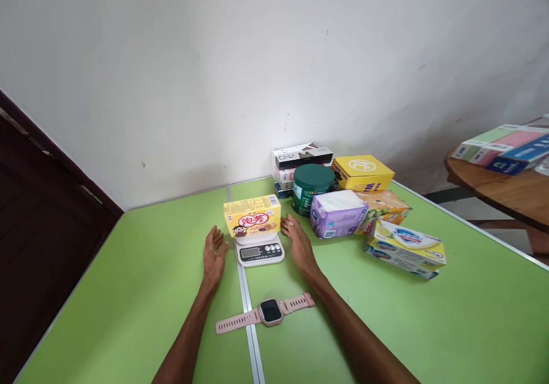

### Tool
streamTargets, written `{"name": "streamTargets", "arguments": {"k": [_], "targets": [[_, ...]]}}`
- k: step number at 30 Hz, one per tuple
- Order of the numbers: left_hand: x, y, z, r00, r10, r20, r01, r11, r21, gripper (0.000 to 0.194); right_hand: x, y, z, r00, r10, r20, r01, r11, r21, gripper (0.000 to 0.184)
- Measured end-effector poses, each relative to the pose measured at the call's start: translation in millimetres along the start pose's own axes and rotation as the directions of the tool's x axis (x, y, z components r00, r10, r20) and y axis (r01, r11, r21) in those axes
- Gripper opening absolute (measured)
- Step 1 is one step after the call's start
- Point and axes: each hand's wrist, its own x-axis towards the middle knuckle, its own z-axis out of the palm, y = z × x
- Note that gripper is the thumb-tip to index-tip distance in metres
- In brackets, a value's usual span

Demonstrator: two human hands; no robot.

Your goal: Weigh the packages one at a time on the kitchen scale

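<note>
A yellow snack box (253, 218) rests on the platform of a white digital kitchen scale (261, 252), overhanging it on both sides. To the left of the scale is my left hand (214, 255), empty, its fingers loosely bent and the thumb apart. My right hand (299, 245) lies at the right side of the scale, fingers stretched out close to the box's right end; I cannot tell whether they touch it. Nothing shows in that hand. In front of the scale, a smartwatch (271, 311) with a pink strap lies spread across the table's metal seam.
On the green table (150, 275), a dark green jar (313, 185), purple tissue pack (338, 215), orange pack (381, 206), yellow box (363, 172), soap boxes (406, 248) and stacked boxes (302, 156) stand right. A wooden table (484, 186) with cartons is farther right.
</note>
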Motion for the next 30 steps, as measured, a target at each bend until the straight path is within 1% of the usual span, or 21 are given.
{"name": "streamTargets", "arguments": {"k": [2, 4, 7, 10, 13, 15, 17, 19, 21, 22, 24, 26, 28, 30], "targets": [[7.0, -0.6, -7.5, 0.991, -0.131, 0.012, 0.131, 0.986, -0.1, 0.067, 2.1, 2.0, -2.1, 0.997, 0.064, -0.03, -0.063, 0.997, 0.051, 0.087], [11.8, 0.4, -13.1, 0.978, -0.203, 0.04, 0.207, 0.964, -0.167, 0.064, 2.2, 0.6, -2.7, 0.996, 0.073, -0.045, -0.071, 0.996, 0.046, 0.088], [13.9, 2.2, -16.8, 0.969, -0.24, 0.055, 0.246, 0.946, -0.21, 0.063, 0.5, -3.0, -2.3, 0.997, 0.067, -0.047, -0.066, 0.997, 0.032, 0.086], [12.8, 1.2, -15.8, 0.972, -0.229, 0.058, 0.236, 0.958, -0.165, 0.064, -0.6, -5.3, -2.4, 0.996, 0.073, -0.048, -0.072, 0.997, 0.02, 0.084], [11.3, -3.5, -13.3, 0.981, -0.168, 0.092, 0.175, 0.982, -0.073, 0.071, -0.8, -7.5, -3.5, 0.996, 0.079, -0.028, -0.079, 0.996, -0.027, 0.083], [9.2, -6.4, -11.8, 0.987, -0.112, 0.115, 0.116, 0.993, -0.029, 0.079, -1.6, -10.1, -4.4, 0.999, 0.037, -0.02, -0.039, 0.995, -0.095, 0.079], [5.1, -6.4, -10.4, 0.995, -0.032, 0.099, 0.03, 0.999, 0.028, 0.086, -4.1, -14.0, -4.7, 0.998, -0.06, -0.032, 0.053, 0.982, -0.18, 0.073], [-0.4, -1.9, -8.7, 0.994, 0.091, 0.069, -0.099, 0.987, 0.124, 0.09, -8.4, -18.8, -3.4, 0.984, -0.174, -0.031, 0.161, 0.956, -0.246, 0.067], [-5.6, 6.5, -5.9, 0.975, 0.212, 0.072, -0.223, 0.947, 0.232, 0.09, -13.6, -24.4, -0.2, 0.965, -0.26, 0.023, 0.256, 0.928, -0.27, 0.064], [-7.5, 11.6, -3.9, 0.964, 0.249, 0.089, -0.264, 0.925, 0.273, 0.09, -16.1, -27.5, 2.0, 0.955, -0.289, 0.063, 0.296, 0.917, -0.269, 0.063], [-10.1, 22.1, 1.4, 0.955, 0.262, 0.139, -0.294, 0.899, 0.323, 0.089, -20.2, -34.9, 6.9, 0.937, -0.323, 0.133, 0.348, 0.902, -0.257, 0.063], [-12.4, 32.3, 8.0, 0.952, 0.24, 0.191, -0.294, 0.892, 0.345, 0.089, -23.4, -44.3, 10.3, 0.931, -0.327, 0.162, 0.358, 0.903, -0.238, 0.063], [-17.5, 42.6, 14.8, 0.942, 0.235, 0.24, -0.308, 0.89, 0.337, 0.088, -27.7, -56.0, 9.6, 0.938, -0.312, 0.149, 0.339, 0.915, -0.219, 0.064], [-28.5, 53.0, 21.8, 0.925, 0.26, 0.277, -0.342, 0.886, 0.313, 0.087, -35.4, -68.5, 2.7, 0.95, -0.289, 0.116, 0.308, 0.928, -0.21, 0.064]]}}
